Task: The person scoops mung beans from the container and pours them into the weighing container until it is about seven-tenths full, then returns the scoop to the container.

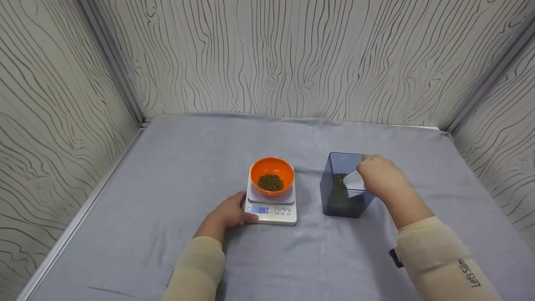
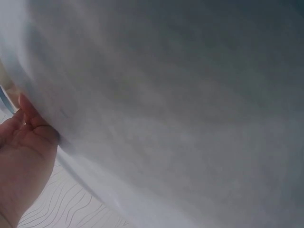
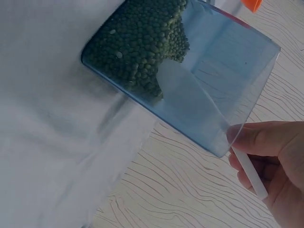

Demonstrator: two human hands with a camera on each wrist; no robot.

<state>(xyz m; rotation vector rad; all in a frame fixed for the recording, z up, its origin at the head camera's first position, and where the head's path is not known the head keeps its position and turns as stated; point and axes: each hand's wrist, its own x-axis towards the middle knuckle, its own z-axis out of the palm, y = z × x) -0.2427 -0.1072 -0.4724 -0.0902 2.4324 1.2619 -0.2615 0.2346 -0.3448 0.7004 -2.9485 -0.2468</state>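
Note:
An orange bowl (image 1: 272,164) with green mung beans (image 1: 271,182) inside stands on a white digital kitchen scale (image 1: 271,219), its display lit. At the scale's left side my left hand (image 1: 232,210) grips the edge, thumb on the front corner by the display. In the left wrist view that hand (image 2: 31,147) shows at the left border, most of the scale hidden. My right hand (image 3: 273,156) pinches the handle of a white scoop (image 3: 185,90). The scoop's blade is inside a clear bluish container (image 3: 232,61), touching the mung beans (image 3: 137,42) in it.
A grey cloth (image 1: 188,150) covers the table. The container stands a short way right of the scale. Wood-grain panels (image 1: 267,58) rise behind and at both sides, with grey metal strips (image 1: 110,58) at the corners.

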